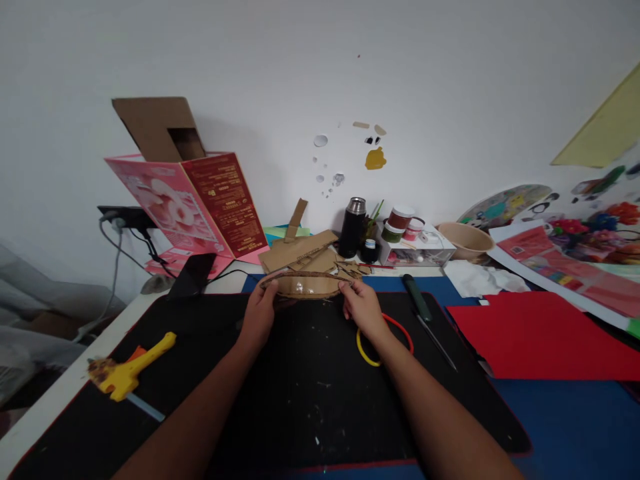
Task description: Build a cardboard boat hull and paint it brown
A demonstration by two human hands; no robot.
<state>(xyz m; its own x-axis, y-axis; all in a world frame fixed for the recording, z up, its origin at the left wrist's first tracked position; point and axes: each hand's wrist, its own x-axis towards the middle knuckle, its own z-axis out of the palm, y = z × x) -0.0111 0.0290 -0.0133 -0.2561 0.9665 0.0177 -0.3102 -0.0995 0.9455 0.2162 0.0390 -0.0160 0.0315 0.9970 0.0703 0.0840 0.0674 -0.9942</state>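
A shallow, boat-shaped cardboard piece (285,287) is held up over the far edge of the black mat, with shiny spots in its hollow. My left hand (261,308) pinches its left tip, and my right hand (361,305) grips its right tip. Behind my right forearm lies a ring (409,335), part red and part yellow, on the mat. To the right of it rest a dark-handled cutter (417,299) and a thin metal rod (439,345). A yellow hot glue gun (135,370) with a glue stick lies at the left.
Cardboard scraps (300,252), a black thermos (353,228) and paint jars (400,219) line the wall. A pink box (185,207) stands back left beside a phone (193,277). Red paper (545,337) and a beige bowl (465,241) are on the right.
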